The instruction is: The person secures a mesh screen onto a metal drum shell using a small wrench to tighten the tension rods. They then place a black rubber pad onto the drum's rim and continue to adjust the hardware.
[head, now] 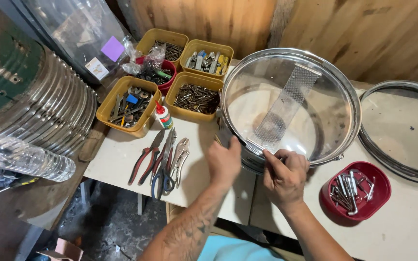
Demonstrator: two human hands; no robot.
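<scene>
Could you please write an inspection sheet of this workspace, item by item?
Surface: pale table, partly bare.
Job's things: snare drum, clear head up, wire strand strip across it.
Clutter: pliers; yellow trays of screws; red bowl of metal parts; glue bottle.
Hands: left hand and right hand both touch the drum's near rim.
Cables: nothing seen.
Surroundings: wooden wall; second drum hoop; plastic bottle.
</scene>
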